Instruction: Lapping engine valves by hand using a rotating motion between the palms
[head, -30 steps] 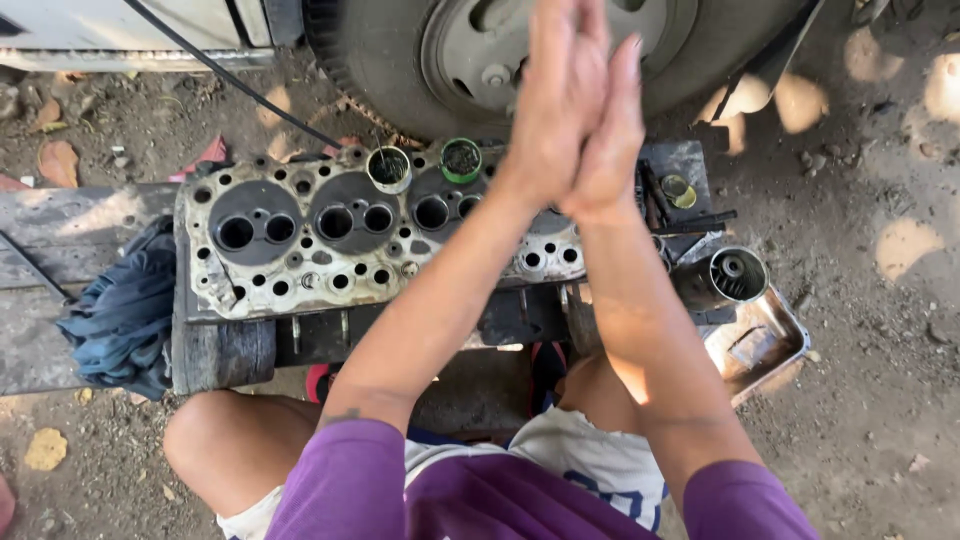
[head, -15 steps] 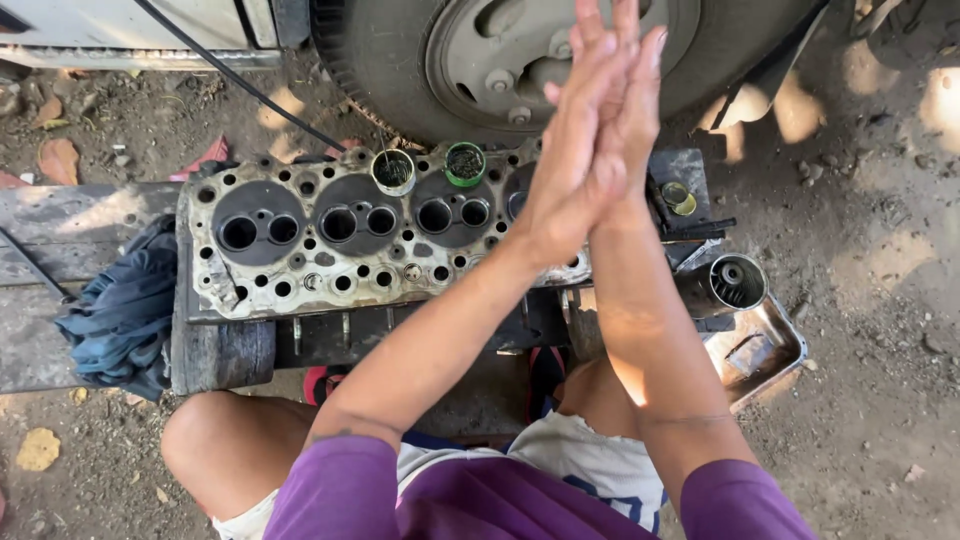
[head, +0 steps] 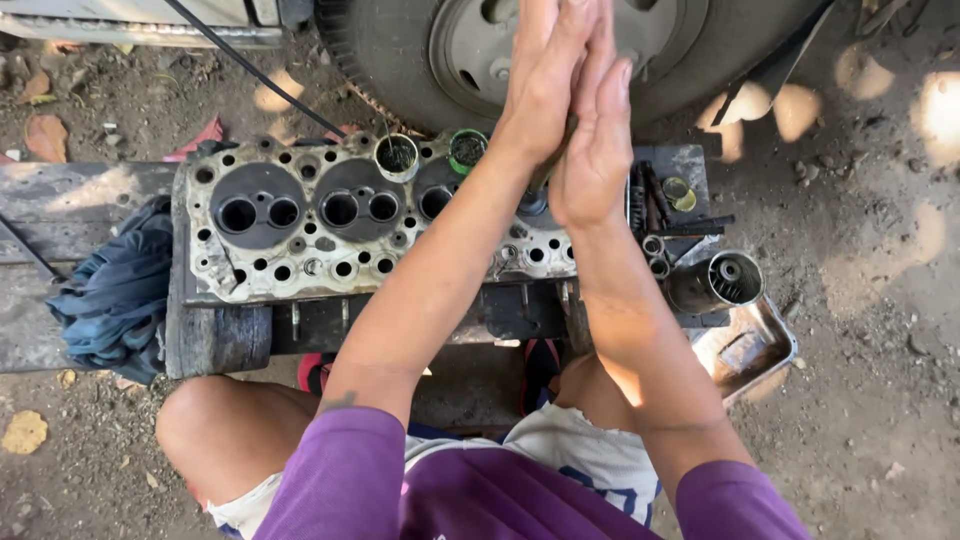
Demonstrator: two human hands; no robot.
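**Palms together over the cylinder head**

Right now my left hand (head: 545, 85) and my right hand (head: 598, 145) are pressed flat against each other, fingers straight and pointing away from me, raised above the grey cast-metal cylinder head (head: 330, 225). Something thin and dark seems to run down between my palms toward the head, but my wrists cover most of it, so I cannot tell what it is or whether my fingers truly grip it. Flat palms like these would suit rolling a slim stem between them, as I judge it.

That head lies face up with its round chambers and paired valve holes showing, resting on a dark weathered wooden plank (head: 90, 200) that serves as a bench. Lying flat keeps the ports facing me and the block steady under my hands.

At its far edge stand two small round tins, one plain metal (head: 397, 156) and one green-rimmed (head: 467, 148), close enough to reach. To the right lie loose dark rods and small rings (head: 660, 245), beside a ribbed metal cylinder lying on its side (head: 722, 280) and a dented steel tray (head: 765, 345) near my right knee. A crumpled dark blue rag (head: 115, 295) hangs over the plank on the left.

All of this sits outdoors on bare dirt (head: 880, 250) dappled with sunlight and dry leaves. A large black vehicle tyre (head: 400, 60) stands just beyond the head, and a black cable (head: 250, 70) runs across the ground on the far left. I squat close, knees either side.
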